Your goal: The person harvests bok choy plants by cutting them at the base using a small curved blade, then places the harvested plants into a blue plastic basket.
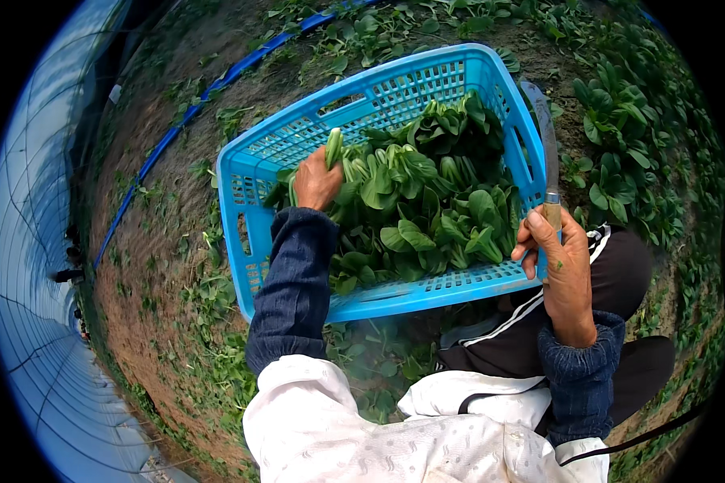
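A blue plastic basket [350, 311] with slotted walls lies before me, holding many heads of leafy greens [393, 181] that look like bok choy. Inside its left part, my left hand [317, 180] grips a leafy green by its pale stem [334, 147], whose cut end points up. My right hand [559, 259] is at the basket's right rim, closed around the wooden handle of a knife [547, 133]. The long, slightly curved blade points up and away, just outside the basket's right wall. Some fingers of the right hand are partly curled beside the handle.
Rows of growing greens [622, 139] stand to the right. A blue hose [181, 121] runs across the soil at the left and beyond the basket. The greenhouse's plastic wall [30, 253] curves along the far left. My bent knee [622, 271] is close to the right hand.
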